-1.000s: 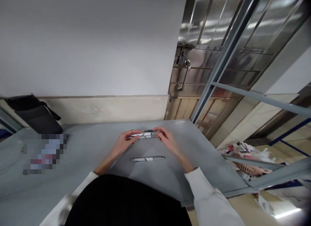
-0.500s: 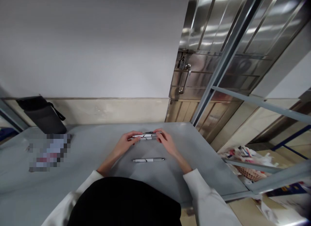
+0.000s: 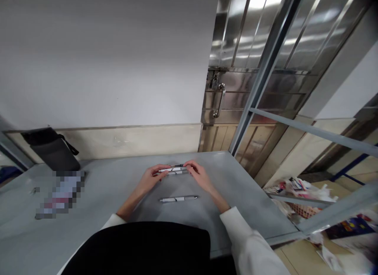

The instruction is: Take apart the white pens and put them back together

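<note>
Both my hands meet over the far middle of a grey table (image 3: 251,204). My left hand (image 3: 152,176) pinches the left end of a small bundle of white pens (image 3: 175,170), and my right hand (image 3: 197,173) pinches its right end. The bundle lies level, just above or on the tabletop; I cannot tell which. A single white pen with a metal tip (image 3: 178,198) lies flat on the table nearer to me, between my forearms and touched by neither hand.
A black pouch (image 3: 51,149) leans against the wall at the table's back left, with a blurred-out item (image 3: 60,190) in front of it. A steel door with a handle (image 3: 218,101) stands behind the table. Litter and a basket (image 3: 298,196) lie on the floor to the right.
My hands keep the same grip on the pen bundle. The view has shifted slightly, so everything sits a little lower and further left in the picture.
</note>
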{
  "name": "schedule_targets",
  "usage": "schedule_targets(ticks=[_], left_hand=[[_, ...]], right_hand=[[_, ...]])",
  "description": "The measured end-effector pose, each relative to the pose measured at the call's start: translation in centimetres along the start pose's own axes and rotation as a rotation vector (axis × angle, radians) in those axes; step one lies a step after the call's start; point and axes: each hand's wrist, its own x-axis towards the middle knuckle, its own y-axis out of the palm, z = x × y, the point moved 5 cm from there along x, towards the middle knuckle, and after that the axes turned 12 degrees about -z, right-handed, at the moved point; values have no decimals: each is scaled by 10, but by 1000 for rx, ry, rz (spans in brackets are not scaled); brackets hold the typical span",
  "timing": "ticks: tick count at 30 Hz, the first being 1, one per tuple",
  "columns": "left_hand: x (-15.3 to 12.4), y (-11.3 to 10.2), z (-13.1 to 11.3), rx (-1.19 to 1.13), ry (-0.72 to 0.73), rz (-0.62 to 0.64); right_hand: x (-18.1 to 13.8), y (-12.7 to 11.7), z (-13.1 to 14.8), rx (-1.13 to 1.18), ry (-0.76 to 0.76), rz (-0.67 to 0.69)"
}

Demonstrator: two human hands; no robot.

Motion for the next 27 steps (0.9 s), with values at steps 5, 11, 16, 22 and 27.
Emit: schedule_targets(ticks=[5,11,16,22,27], left_hand=[[-1,0,-2,-5,-4,1],[-3,0,-4,-18,1,10],[-8,-1,-8,48,54,-11],[-4,-2,-8,118,143,-27],[5,-3,0,-134,59,-50]], right_hand=[[2,3,-7,35,36,17],[1,2,-7,18,2,24],[3,4,-12,59,34,41],[7,6,-12,153,82,57],[6,18,-17,216,130,131]])
